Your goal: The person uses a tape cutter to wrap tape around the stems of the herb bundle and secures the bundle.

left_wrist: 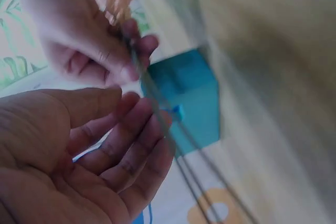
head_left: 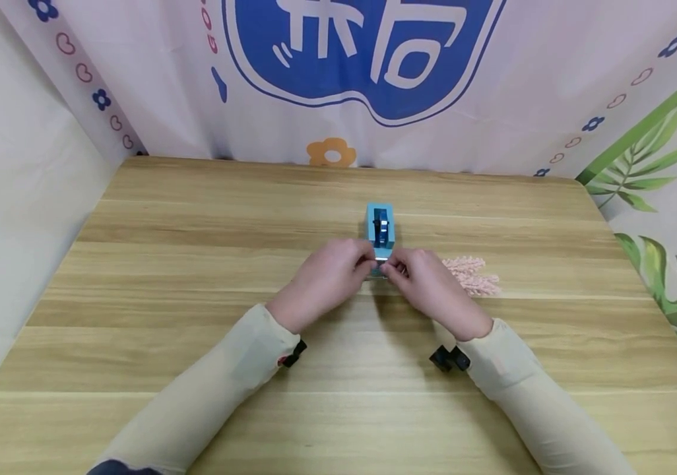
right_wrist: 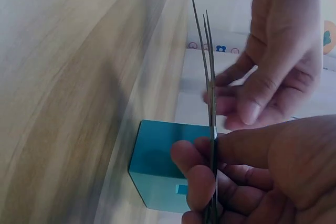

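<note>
My right hand [head_left: 433, 284] pinches thin stems [right_wrist: 210, 72] of pink artificial flowers [head_left: 472, 276]; the blossoms stick out on its right side. In the right wrist view the bare stem ends point away past the fingers. Opposite it, my left hand [head_left: 329, 274] has loosely bent fingers beside the stems, its thumb apart from them in the right wrist view. Whether a strip of tape lies between its fingertips is too blurred to tell. Just beyond both hands stands a light blue tape dispenser [head_left: 379, 221] with a roll in it, its front end partly hidden by the fingers.
The wood-grain table [head_left: 196, 224] spreads around the hands. A printed white curtain [head_left: 433, 142] hangs along its far edge, and leaf-patterned cloth [head_left: 665, 264] is on the right. Small dark wrist cameras [head_left: 450, 358] sit under the cuffs.
</note>
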`<state>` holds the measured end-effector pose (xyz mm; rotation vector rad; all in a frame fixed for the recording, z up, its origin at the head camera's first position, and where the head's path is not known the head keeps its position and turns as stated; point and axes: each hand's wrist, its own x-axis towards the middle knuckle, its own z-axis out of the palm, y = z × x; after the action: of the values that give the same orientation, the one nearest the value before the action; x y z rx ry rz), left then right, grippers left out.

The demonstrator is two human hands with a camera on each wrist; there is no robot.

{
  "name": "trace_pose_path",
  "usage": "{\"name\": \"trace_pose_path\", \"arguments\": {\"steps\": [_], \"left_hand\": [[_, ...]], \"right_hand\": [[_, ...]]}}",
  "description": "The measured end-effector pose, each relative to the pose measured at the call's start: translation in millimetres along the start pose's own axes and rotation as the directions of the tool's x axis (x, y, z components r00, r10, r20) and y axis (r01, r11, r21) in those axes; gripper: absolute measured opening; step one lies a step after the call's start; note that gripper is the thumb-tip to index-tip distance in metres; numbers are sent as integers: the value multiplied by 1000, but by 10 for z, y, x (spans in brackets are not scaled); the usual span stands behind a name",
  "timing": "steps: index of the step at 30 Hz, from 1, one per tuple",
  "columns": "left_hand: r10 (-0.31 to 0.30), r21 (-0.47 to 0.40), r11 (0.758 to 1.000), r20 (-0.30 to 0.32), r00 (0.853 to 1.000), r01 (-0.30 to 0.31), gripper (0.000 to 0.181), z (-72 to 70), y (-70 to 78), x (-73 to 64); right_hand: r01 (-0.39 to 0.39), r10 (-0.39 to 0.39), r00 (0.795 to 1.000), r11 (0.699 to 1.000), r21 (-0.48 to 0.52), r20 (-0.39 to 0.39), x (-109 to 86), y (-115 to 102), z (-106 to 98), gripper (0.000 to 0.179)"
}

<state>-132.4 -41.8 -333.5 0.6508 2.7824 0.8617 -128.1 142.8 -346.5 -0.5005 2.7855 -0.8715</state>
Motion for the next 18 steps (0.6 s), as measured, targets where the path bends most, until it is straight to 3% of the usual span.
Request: {"name": "trace_pose_path", "arguments": {"steps": [4,10,18], "left_hand": [[-20,20,1000,-29,999,20,14,-80,-14,81],[-60,72,996,41,997,57,18,-65,-47,228],[-76,91,993,63,995,70,28,-35,-52,318]], "right_hand": [[-8,8,1000,1000,14,8,3,8,-10,21],[-16,15,1000,999,37,16,9,22,7,22],[-14,14,1000,998,56,-4,11,49,23,26]]}}
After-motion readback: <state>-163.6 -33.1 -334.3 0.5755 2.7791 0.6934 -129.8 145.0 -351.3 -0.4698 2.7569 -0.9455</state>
